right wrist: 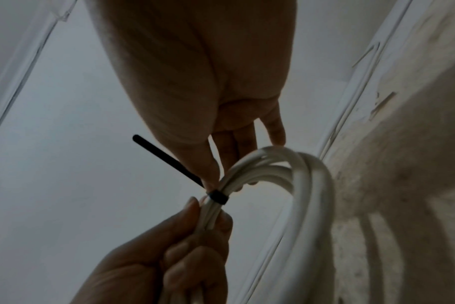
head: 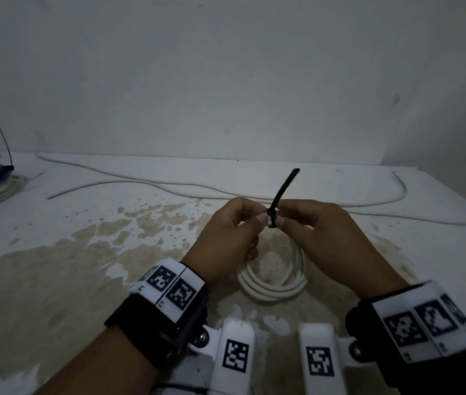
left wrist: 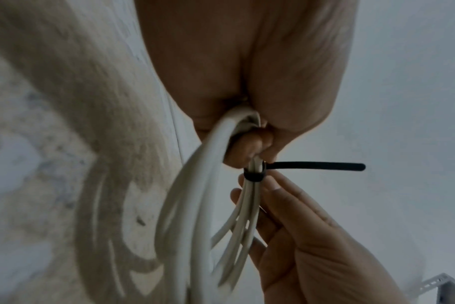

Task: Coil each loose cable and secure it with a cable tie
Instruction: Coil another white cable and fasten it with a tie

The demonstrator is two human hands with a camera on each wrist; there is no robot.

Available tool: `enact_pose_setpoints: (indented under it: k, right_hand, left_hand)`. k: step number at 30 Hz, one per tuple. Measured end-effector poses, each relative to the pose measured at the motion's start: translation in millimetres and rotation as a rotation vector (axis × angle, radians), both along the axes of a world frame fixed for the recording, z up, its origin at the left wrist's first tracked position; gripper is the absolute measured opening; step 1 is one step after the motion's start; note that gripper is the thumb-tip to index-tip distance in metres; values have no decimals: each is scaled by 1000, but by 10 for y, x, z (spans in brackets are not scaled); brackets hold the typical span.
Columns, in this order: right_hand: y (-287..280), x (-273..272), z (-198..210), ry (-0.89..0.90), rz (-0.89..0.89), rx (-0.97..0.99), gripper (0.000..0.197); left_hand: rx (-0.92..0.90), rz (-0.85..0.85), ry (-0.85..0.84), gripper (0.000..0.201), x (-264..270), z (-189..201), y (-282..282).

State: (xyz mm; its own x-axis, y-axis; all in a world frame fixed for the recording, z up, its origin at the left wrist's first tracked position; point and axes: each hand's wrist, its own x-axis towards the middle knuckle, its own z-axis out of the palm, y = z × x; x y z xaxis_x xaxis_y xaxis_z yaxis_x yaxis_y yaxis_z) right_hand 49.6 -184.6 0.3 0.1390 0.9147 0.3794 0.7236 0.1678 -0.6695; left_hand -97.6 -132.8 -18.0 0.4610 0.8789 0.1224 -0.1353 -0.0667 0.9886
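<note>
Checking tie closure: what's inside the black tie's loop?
The tie wraps several strands of the white coil, bunched between the left hand and right hand. Fingertips cover the bundle on both sides; the strand count and lock head aren't clear.

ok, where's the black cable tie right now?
Centre of the head view: the black cable tie is cinched around the white cable coil, pinched between the left hand and right hand, tail pointing up.

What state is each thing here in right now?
White cable coil: looped, held up, bound by the tie.
Black cable tie: cinched round the strands, tail sticking out.
Left hand: pinches the coil.
Right hand: pinches the coil by the tie.
Long white cable: loose on the table.
</note>
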Motion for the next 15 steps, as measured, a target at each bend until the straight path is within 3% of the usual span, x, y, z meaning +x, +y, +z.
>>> enact_pose_setpoints:
  k: [6,9,13,15]
  right_hand:
    - [-15,8,25,-47,65,-36,13]
    - [-10,19,7,-53,89,-68,23]
    - [27,92,-27,159,-61,35,6]
    - [37,127,-41,253,-143,76,8]
  left_hand:
    - [-30,35,-27,6,17,-20,-19]
    - [-72,27,-47,1,19,14,-36]
    - [-126,-40,59,15,-30,39,-34]
    - [-129,-142,99,14,-66,61,-55]
